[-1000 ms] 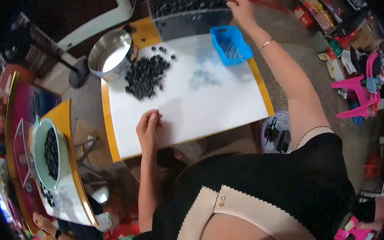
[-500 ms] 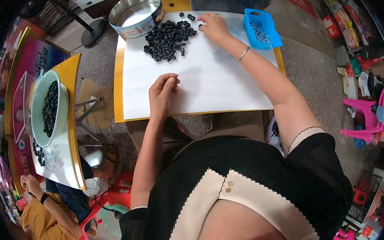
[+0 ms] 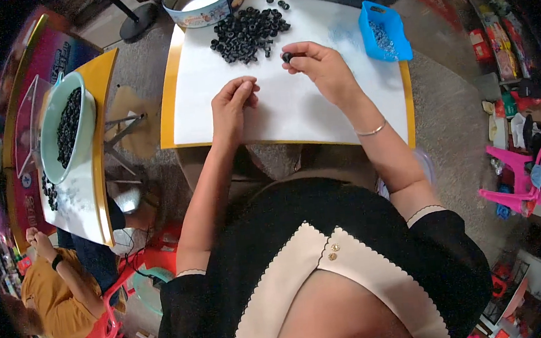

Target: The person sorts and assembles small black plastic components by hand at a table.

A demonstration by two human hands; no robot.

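My right hand (image 3: 325,72) is closed in a pinch on a small round black part (image 3: 286,57), held above the white-covered table (image 3: 279,120). To its left, my left hand (image 3: 233,108) hovers over the sheet with thumb and fingers pressed together; whatever sits in that pinch, if anything, is hidden. Beyond both hands lies a loose pile of small black ring-like parts (image 3: 248,34). A blue plastic basket (image 3: 401,52) at the right edge holds many tiny shiny pieces (image 3: 382,39).
A round metal tin (image 3: 207,16) stands at the table's far left. On a second table at the left, a pale green basin (image 3: 88,129) is full of black parts. A person in an orange top (image 3: 65,299) sits beside it. Pink stools (image 3: 506,176) stand on the right.
My right hand has come back from the far end of the pile toward me, carrying a black part. My left hand stays pinched in nearly the same place. The whole view has shifted slightly.
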